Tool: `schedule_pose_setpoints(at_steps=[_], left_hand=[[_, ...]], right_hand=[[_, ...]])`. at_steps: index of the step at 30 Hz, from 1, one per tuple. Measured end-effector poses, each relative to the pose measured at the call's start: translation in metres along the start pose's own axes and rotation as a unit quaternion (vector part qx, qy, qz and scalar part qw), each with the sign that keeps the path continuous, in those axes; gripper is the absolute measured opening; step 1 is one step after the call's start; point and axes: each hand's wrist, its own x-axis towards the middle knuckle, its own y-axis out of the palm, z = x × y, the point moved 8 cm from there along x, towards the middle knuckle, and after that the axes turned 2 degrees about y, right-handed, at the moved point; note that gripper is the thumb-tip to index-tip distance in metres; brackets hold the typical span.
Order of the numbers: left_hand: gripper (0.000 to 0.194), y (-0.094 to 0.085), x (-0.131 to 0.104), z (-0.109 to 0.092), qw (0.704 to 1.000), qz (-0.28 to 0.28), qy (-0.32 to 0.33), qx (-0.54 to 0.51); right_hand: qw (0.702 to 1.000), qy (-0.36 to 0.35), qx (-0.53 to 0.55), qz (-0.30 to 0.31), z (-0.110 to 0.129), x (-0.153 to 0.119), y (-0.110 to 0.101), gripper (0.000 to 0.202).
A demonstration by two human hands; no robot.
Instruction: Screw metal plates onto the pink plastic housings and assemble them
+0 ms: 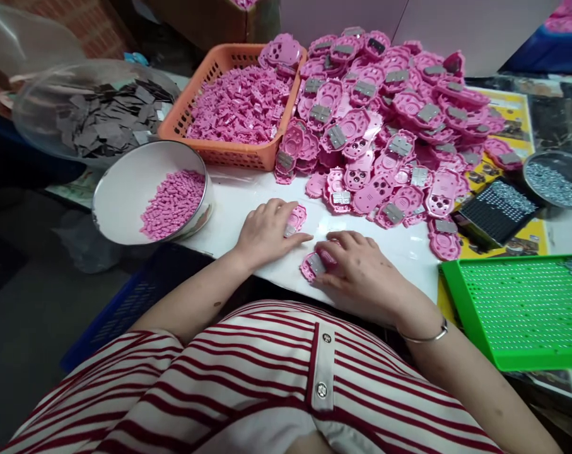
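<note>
My left hand is closed around a pink plastic casing, with thumb and forefinger at its edges. A metal plate shows at that casing's lower end. Just to the right and nearer my body, my right hand grips a second pink casing with a grey metal plate set in it. The fingers and palm cover much of this second casing. Both casings are at the white tabletop. Behind my hands lies a big heap of similar pink casings, many with metal plates.
An orange basket holds small pink parts. Left of it stand a white bowl of pink pieces and a clear bowl of grey plates. At right are a green perforated tray, a black tray and a dish of screws.
</note>
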Motion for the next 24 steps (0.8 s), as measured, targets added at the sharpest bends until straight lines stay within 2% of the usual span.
schedule_pose_setpoints(at_steps=[3, 5, 7, 9, 11, 14, 16, 20, 24], left_hand=[[0.056, 0.008, -0.002, -0.019, 0.999, 0.018, 0.034, 0.004], [0.058, 0.007, -0.008, -0.021, 0.999, -0.013, 0.036, -0.016], [0.067, 0.003, -0.016, -0.021, 0.995, -0.061, 0.049, -0.053], [0.073, 0.003, -0.025, -0.029, 0.988, -0.076, 0.101, -0.09], [0.074, 0.009, -0.033, -0.042, 0.979, -0.047, 0.17, -0.101], [0.075, 0.019, -0.041, -0.061, 0.966, 0.006, 0.244, -0.091], [0.071, 0.023, -0.044, -0.068, 0.958, 0.023, 0.271, -0.091], [0.059, 0.026, -0.042, -0.07, 0.956, 0.018, 0.275, -0.095], [0.059, 0.026, -0.042, -0.069, 0.96, 0.016, 0.267, -0.082]], right_hand=[[1.0, -0.023, 0.012, -0.003, 0.003, -0.013, 0.005, 0.055], [0.999, -0.029, 0.032, -0.019, -0.004, -0.014, 0.003, 0.061], [0.997, 0.01, 0.016, -0.072, -0.021, -0.008, -0.009, 0.059], [0.988, 0.077, -0.052, -0.127, -0.042, 0.002, -0.026, 0.05], [0.976, 0.111, -0.13, -0.134, -0.054, 0.015, -0.037, 0.046], [0.973, 0.102, -0.188, -0.083, -0.059, 0.031, -0.039, 0.049], [0.97, 0.096, -0.212, -0.066, -0.064, 0.034, -0.04, 0.047], [0.959, 0.103, -0.245, -0.098, -0.084, 0.034, -0.059, 0.043], [0.958, 0.125, -0.223, -0.129, -0.117, 0.047, -0.087, 0.044]])
